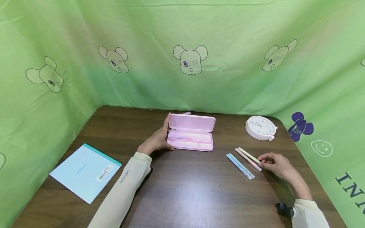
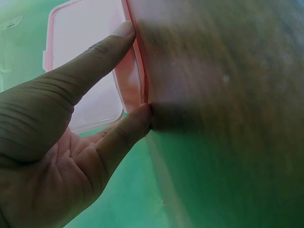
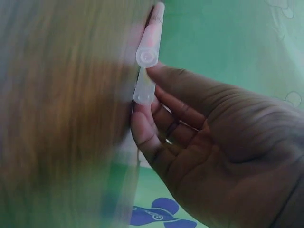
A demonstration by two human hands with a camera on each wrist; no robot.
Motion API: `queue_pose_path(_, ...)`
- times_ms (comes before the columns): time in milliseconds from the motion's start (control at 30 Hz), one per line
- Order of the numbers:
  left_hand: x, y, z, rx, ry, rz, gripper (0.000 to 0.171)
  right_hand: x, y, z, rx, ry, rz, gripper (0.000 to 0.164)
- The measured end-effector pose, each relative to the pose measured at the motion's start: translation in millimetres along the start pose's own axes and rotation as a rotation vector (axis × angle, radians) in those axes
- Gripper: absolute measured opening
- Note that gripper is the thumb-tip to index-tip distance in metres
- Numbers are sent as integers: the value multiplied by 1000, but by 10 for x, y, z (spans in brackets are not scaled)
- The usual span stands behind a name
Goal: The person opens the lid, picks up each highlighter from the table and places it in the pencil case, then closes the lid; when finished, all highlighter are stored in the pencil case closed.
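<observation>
In the head view, your left grip (image 1: 156, 139) is spanning the left end of an open, pale pink plastic pencil case (image 1: 192, 123), thumb at the front corner and fingers reaching up beside the raised lid. A slim pink-and-lilac stick (image 1: 182, 138) is lying in its long compartment. Your right grip (image 1: 278, 164) is pinching the near end of a slender, cream-coloured pen (image 1: 248, 155) at the right of the dark brown wooden counter (image 1: 185, 190). A slim pink pen (image 1: 248, 159) is lying just beside it, and two light blue pens (image 1: 239, 167) are lying further left, side by side.

In the left wrist view, you are holding the case with thumb and finger spread fairly wide, both tips touching its lower part; the lid is standing up behind the thumb.

In the right wrist view, your right grip is narrow, holding the cream pen's translucent end between thumb and forefinger. The pink pen's clear, round end is showing next to your thumb tip; whether they are touching, I cannot tell.
</observation>
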State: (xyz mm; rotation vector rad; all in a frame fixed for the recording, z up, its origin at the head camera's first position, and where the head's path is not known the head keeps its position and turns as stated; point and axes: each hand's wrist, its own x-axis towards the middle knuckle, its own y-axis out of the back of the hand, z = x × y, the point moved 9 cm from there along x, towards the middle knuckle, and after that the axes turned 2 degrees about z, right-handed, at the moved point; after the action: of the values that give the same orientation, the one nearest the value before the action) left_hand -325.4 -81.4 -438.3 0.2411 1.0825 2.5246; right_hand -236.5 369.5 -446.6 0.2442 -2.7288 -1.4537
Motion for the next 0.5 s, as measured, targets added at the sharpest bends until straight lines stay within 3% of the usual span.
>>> queue_pose_path(267, -9, -16, -20, 10, 9, -7, 152, 25, -18, 10, -18, -2, 24, 11)
queue_pose_path(500, -3, -10, -9, 3, 13, -2, 149, 111, 77, -168, 48, 95, 239, 12)
